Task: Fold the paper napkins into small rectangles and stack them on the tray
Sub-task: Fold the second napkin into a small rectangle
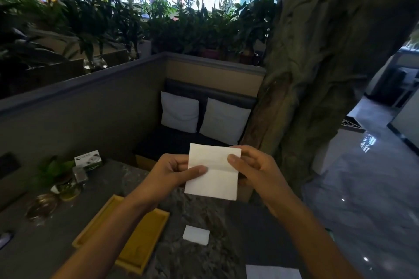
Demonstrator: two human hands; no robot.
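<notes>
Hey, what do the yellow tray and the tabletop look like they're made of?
The yellow tray looks like matte painted wood or plastic: flat, even colour, thick raised rim, no shine. I can't tell which. The tabletop looks like polished stone, perhaps granite or marble: mottled grey-brown veining.

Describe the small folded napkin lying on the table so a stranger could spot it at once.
Start at the yellow tray on the dark stone table. Just right of the tray's near end lies the small folded napkin, flat on the stone. It is far smaller than the napkin held in the air by both hands.
</notes>
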